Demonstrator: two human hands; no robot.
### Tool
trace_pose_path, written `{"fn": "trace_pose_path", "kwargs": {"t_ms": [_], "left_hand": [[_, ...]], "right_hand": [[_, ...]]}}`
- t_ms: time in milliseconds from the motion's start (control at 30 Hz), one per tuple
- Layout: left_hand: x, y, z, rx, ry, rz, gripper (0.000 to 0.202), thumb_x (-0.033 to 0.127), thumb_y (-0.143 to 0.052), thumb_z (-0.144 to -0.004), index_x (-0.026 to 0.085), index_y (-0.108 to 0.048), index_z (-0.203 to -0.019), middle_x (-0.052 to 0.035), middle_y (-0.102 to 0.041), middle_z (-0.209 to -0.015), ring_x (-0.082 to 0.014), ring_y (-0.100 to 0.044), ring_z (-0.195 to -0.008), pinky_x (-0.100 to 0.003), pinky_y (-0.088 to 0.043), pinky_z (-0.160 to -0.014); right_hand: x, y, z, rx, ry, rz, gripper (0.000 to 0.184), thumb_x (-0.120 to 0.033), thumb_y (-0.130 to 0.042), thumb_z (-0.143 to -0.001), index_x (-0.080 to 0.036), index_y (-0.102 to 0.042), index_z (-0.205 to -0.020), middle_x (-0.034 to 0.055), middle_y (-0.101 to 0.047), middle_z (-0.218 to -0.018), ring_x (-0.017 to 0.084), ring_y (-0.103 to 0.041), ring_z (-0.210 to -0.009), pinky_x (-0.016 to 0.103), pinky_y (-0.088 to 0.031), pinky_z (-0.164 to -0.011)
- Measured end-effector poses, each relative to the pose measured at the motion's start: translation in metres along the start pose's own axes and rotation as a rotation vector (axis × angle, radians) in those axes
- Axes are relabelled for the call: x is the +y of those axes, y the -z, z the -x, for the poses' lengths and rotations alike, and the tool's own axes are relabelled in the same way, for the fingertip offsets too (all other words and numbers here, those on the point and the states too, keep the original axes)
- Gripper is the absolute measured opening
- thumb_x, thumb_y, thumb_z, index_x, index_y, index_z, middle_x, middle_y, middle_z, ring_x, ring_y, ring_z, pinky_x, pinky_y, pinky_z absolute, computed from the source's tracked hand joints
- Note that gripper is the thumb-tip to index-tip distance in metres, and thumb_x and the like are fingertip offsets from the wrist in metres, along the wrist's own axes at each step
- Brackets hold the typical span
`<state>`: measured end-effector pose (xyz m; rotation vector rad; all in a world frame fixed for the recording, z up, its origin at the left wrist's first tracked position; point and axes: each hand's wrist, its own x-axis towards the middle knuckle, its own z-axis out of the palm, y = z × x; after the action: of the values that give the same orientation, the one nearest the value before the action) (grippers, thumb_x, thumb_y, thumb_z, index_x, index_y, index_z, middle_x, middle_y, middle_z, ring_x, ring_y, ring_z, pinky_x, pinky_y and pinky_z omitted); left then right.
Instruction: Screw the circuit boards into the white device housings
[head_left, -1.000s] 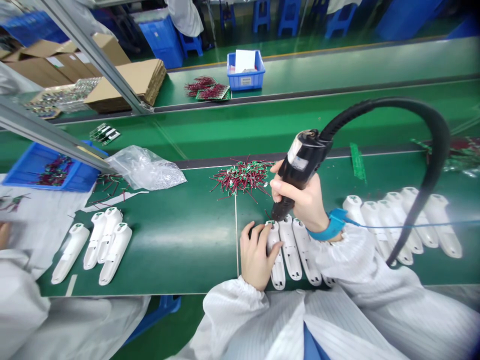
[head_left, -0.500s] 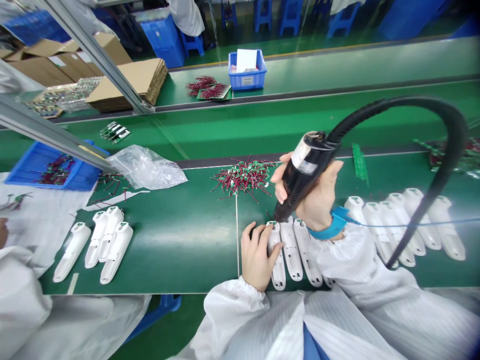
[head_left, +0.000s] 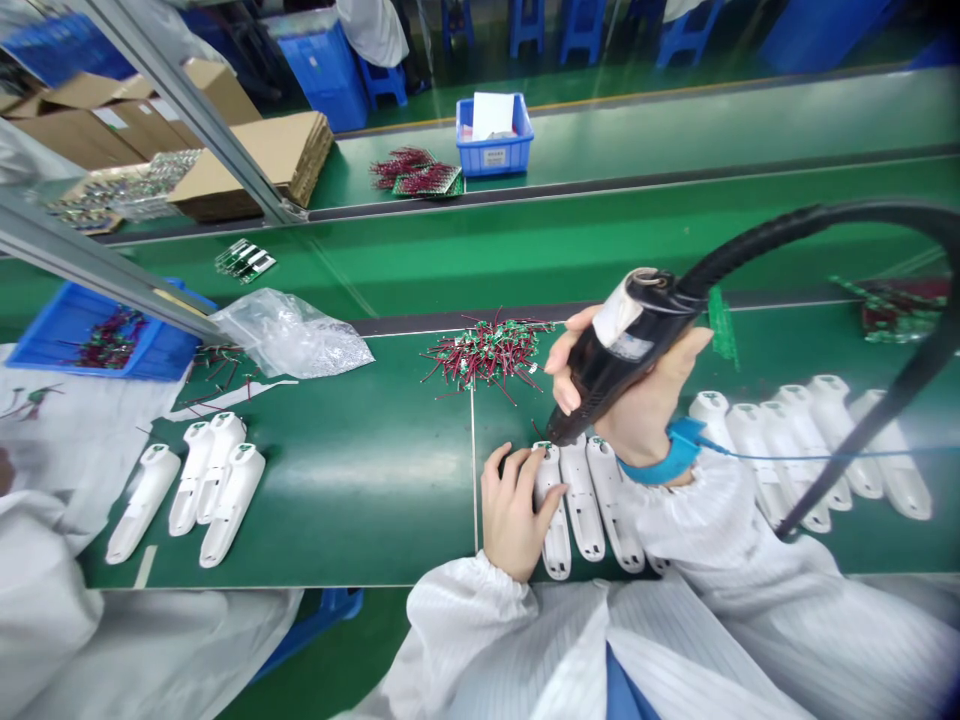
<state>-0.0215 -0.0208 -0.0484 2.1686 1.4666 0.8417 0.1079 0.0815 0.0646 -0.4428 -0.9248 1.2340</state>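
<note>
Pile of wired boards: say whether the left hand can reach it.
Probably yes: the left hand rests on a white housing, with only green belt between it and the pile; the screwdriver sits aside.

we find the plastic housings (head_left: 581, 497) white, the electric screwdriver (head_left: 622, 360) black with a white band, and the wrist strap (head_left: 664, 465) bright blue. we note the smock (head_left: 720, 540) white with faint grey stripes, the conveyor belt (head_left: 360, 480) dark green, the circuit boards (head_left: 487, 352) green with red wires, and the tray (head_left: 519, 150) blue.
</note>
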Motion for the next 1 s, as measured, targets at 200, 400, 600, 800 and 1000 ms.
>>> {"fn": "trace_pose_path", "kwargs": {"t_ms": [200, 400, 600, 800, 1000], "left_hand": [[-0.001, 0.000, 0.000, 0.001, 0.000, 0.000, 0.043, 0.031, -0.066, -0.086, 0.020, -0.054, -0.126, -0.0099, -0.063, -0.117, -0.0324, -0.046, -0.121, -0.052, -0.046, -0.099], [0.000, 0.000, 0.000, -0.006, 0.006, 0.006, 0.043, 0.031, -0.066, -0.086, 0.020, -0.054, -0.127, -0.0100, -0.063, -0.118, -0.0320, -0.045, -0.121, -0.052, -0.046, -0.100], [0.000, 0.000, 0.000, -0.001, 0.016, 0.035, 0.043, 0.031, -0.067, -0.086, 0.022, -0.055, -0.127, -0.0099, -0.063, -0.117, -0.0313, -0.046, -0.120, -0.052, -0.046, -0.100], [0.001, 0.005, -0.007, 0.065, 0.055, 0.187, 0.036, 0.026, -0.063, -0.089, 0.020, -0.056, -0.123, -0.0114, -0.060, -0.118, -0.0268, -0.050, -0.116, -0.046, -0.045, -0.100], [-0.004, 0.008, -0.040, 0.003, 0.276, 0.337, 0.020, 0.025, -0.057, -0.090, 0.017, -0.064, -0.107, -0.0094, -0.066, -0.105, -0.0232, -0.055, -0.104, -0.041, -0.047, -0.093]], "right_hand": [[0.001, 0.001, 0.002, -0.038, 0.000, -0.001, 0.064, -0.076, -0.046, -0.080, -0.017, -0.067, -0.094, 0.0031, -0.067, -0.069, 0.010, -0.048, -0.035, 0.023, -0.034, -0.029], [0.000, -0.001, 0.002, -0.056, -0.036, 0.011, 0.064, -0.078, -0.046, -0.077, -0.019, -0.065, -0.092, 0.0010, -0.063, -0.060, 0.011, -0.044, -0.033, 0.023, -0.032, -0.030], [-0.007, -0.007, 0.004, 0.058, -0.063, 0.081, 0.065, -0.081, -0.047, -0.073, -0.021, -0.066, -0.087, 0.0015, -0.063, -0.062, 0.012, -0.044, -0.033, 0.025, -0.029, -0.030], [-0.032, -0.008, 0.000, 0.083, 0.010, 0.105, 0.065, -0.079, -0.043, -0.077, -0.019, -0.067, -0.086, 0.0031, -0.063, -0.064, 0.013, -0.049, -0.036, 0.025, -0.029, -0.029], [-0.073, 0.009, 0.008, 0.169, 0.092, 0.277, 0.056, -0.076, -0.054, -0.071, -0.021, -0.065, -0.081, 0.0027, -0.059, -0.066, 0.016, -0.053, -0.042, 0.028, -0.037, -0.035]]}}
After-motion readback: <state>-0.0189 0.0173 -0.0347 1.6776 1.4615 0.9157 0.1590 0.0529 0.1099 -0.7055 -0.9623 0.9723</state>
